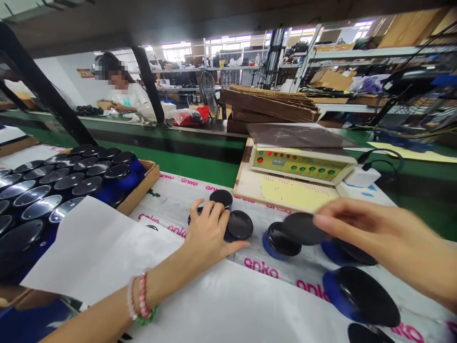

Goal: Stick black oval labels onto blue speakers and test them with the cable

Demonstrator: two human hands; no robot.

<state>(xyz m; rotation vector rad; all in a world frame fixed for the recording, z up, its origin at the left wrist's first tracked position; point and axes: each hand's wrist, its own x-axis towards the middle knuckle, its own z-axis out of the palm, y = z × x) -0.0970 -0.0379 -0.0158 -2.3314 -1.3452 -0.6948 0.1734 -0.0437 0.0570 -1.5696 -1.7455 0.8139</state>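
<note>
My left hand (209,231), with beaded bracelets at the wrist, rests with curled fingers around a small group of round black-topped pieces; one piece (240,225) shows beside its thumb. Between the thumb and fingers of my right hand (353,224) is a flat black disc (303,228), slightly blurred. The disc overlaps the view of a blue, black-topped piece (282,239) on the table. More such pieces stand below and behind my right hand, among them a large one (362,295). White paper (228,305) lies under my left forearm.
A cardboard tray (143,188) of black-topped blue pieces sits at the left. Behind the hands is a control box (300,164) with lit buttons on a board. Across the green conveyor (200,159) a person (128,93) sits. A dark shelf (200,24) hangs overhead.
</note>
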